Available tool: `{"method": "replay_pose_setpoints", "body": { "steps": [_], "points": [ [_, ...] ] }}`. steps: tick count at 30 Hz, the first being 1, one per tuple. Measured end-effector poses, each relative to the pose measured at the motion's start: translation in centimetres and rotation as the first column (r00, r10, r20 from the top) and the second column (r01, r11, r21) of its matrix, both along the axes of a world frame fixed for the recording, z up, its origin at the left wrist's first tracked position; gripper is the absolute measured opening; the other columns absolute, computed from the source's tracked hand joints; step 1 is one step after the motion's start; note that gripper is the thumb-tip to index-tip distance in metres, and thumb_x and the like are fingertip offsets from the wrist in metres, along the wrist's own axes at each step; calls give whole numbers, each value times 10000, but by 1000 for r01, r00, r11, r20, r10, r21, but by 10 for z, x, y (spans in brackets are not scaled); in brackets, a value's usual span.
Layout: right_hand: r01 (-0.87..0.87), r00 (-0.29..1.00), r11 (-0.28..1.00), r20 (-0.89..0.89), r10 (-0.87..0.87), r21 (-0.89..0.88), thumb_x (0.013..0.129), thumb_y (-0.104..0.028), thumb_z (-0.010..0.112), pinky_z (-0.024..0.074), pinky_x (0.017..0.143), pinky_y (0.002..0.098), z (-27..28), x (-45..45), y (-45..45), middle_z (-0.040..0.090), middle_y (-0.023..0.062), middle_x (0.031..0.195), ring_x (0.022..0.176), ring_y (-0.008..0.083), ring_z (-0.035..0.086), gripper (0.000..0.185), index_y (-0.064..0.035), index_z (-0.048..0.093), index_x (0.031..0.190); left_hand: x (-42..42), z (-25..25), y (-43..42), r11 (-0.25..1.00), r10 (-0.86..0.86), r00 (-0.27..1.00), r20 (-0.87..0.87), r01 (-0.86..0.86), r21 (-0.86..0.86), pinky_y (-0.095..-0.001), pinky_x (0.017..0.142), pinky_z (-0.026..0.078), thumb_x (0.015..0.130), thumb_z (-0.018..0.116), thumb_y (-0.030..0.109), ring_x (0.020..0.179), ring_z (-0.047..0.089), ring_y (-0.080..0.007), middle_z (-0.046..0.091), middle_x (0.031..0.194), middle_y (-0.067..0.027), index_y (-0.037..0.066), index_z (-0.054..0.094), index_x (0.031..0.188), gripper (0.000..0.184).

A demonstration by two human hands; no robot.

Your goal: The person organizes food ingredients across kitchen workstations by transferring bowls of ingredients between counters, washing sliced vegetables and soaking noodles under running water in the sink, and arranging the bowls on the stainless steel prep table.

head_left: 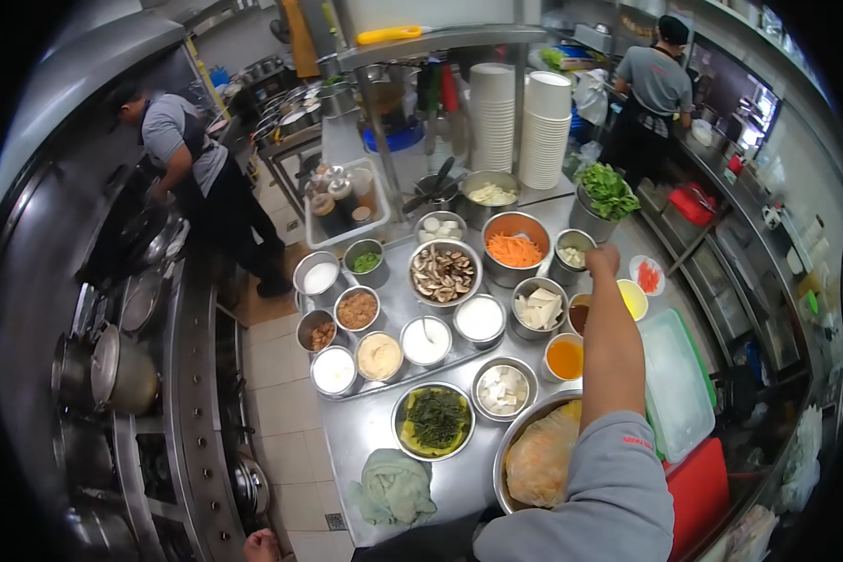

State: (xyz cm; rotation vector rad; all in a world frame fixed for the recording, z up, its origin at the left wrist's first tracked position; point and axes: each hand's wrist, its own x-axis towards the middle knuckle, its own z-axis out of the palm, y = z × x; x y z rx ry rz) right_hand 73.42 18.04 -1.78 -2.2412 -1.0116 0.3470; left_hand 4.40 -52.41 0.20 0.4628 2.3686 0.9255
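Observation:
My right arm reaches across the steel table (pixel 365 421). At its far right side, my right hand (pixel 605 259) is closed at the rim of a small metal container (pixel 569 272) of pale chopped pieces; its fingertips are partly hidden. Close by are a metal bowl of shredded carrot (pixel 515 250), a pot of leafy greens (pixel 606 192) and a container of pale slices (pixel 539 309). Only part of my left hand (pixel 262 546) shows, low at the bottom edge beside the table, fingers curled; whatever it may hold is hidden.
Bowls of sliced mushrooms (pixel 443 273) and dark greens (pixel 434 419), a green cloth (pixel 393 487) and a plastic-wrapped bowl (pixel 541 454) stand on the table. White tub stacks (pixel 545 131) rise behind. One co-worker (pixel 197 159) stands at the left stoves, another (pixel 656 84) at the back right.

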Motion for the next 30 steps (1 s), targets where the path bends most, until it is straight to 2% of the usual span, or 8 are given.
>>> {"method": "replay_pose_setpoints", "body": {
  "steps": [3,5,10,11,13,20,28,30],
  "points": [
    [26,999,1000,26,-25,-8,768,-177,621,541,629,411,23,-11,-15,680,201,883,744,349,677,249,21,685,905,-1,-3,-6,997,-77,992,-98,77,-2,-238,447,371,879,624,251,522,478,-86,572,660,20,93,691,944,184],
    [-10,984,997,177,-4,79,754,-144,606,511,807,437,41,-27,-31,662,238,949,926,399,636,196,-10,707,857,-5,-10,-12,993,-108,985,-133,100,-62,-263,494,452,889,610,228,598,545,-124,610,757,-30,74,685,948,181],
    [-45,976,997,216,30,67,760,-141,589,513,791,449,38,-27,-27,664,242,912,900,404,640,197,1,702,835,-39,-68,-47,993,-81,979,188,65,94,-230,511,448,879,614,203,668,558,-100,619,794,-38,47,607,937,167],
    [-87,963,995,259,74,40,765,-143,585,512,793,450,34,-25,-22,663,242,916,903,404,639,200,-1,703,840,-30,-63,-50,993,-91,976,198,74,92,-230,511,448,879,614,203,668,558,-100,619,794,-38,47,607,937,167],
    [-110,944,994,313,103,5,770,-146,582,511,795,452,37,-14,-25,662,242,921,907,404,639,203,-4,704,846,28,-1,-22,989,-95,991,-97,83,-120,-315,605,547,901,591,175,715,619,-197,625,895,-105,28,666,970,179],
    [-189,954,981,229,196,-52,779,-164,542,481,865,454,80,-26,-40,631,268,1025,999,421,600,278,13,668,952,-8,-53,-68,991,-99,994,39,102,-83,-381,716,585,903,572,104,835,659,-267,615,980,-162,-22,618,1039,192],
    [-37,982,991,190,11,130,784,-248,595,466,882,448,137,-3,-34,631,238,1064,1022,398,599,312,-14,608,990,23,-16,-36,995,24,995,102,-14,-95,-358,639,560,905,576,160,781,656,-257,633,995,-131,25,639,1064,218],
    [-146,982,967,148,117,208,775,-243,608,469,851,433,147,13,-23,638,229,1014,966,381,615,295,-14,602,961,34,9,-19,997,66,993,102,-61,-54,-359,662,549,901,584,182,793,652,-257,645,997,-127,30,639,1076,238]
  ]
}}
